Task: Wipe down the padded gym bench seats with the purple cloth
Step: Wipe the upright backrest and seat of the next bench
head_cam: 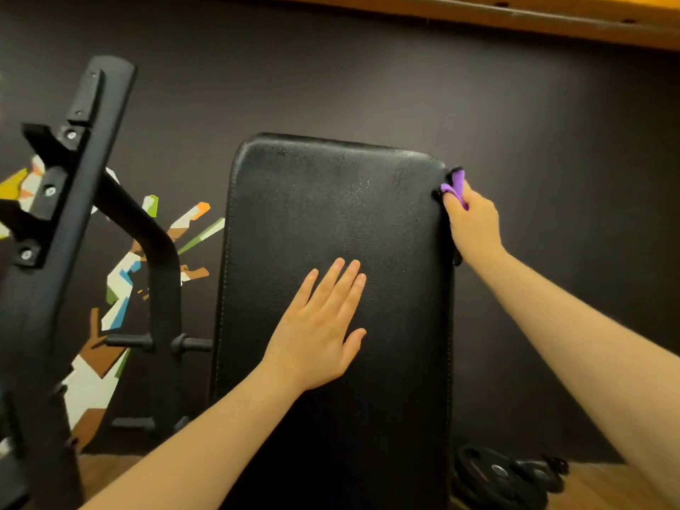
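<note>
Nearest, two bare forearms reach forward over the black padded vinyl bench pad (331, 222), which fills the middle of the view. The left hand (320, 325) lies flat on the pad's face, fingers straight and close together, bracing it. Further up, at the pad's right edge near its top corner, the right hand (473, 224) is curled round the purple cloth (456, 187), of which only a small fold shows above the fingers, pressed against the side of the pad.

The step in hand looks like wiping the side edge of this pad. The next move likely calls for drawing the cloth along that edge while the left hand steadies the pad.

To the left stands a black steel rack frame (73, 185). On the wooden floor at lower right lie black weight plates (496, 476). Behind is a dark wall with a colourful angular mural (121, 281). No containers are in view.
</note>
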`<state>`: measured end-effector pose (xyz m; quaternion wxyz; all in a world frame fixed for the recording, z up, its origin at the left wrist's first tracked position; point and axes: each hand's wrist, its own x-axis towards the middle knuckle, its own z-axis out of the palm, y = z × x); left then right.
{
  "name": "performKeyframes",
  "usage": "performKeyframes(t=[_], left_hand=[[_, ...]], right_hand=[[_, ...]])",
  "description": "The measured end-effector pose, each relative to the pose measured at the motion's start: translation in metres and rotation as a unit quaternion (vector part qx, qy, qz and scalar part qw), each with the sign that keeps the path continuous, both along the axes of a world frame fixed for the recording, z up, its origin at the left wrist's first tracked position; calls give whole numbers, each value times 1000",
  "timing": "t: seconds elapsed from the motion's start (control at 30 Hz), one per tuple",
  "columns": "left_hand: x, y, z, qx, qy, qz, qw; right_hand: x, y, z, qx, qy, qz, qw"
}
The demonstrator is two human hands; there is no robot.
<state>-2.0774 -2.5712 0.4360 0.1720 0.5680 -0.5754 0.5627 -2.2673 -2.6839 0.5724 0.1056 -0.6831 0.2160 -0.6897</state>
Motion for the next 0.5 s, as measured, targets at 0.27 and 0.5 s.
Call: performKeyframes(t=[0.27,0.5], left_hand=[[-1,0,-3,-18,-5,-1,1000],[-2,0,-3,-11,-1,7,1000]], right_hand=[[4,-7,-19,-18,-41,-4,999],[11,16,-136,18,-79,16,997]])
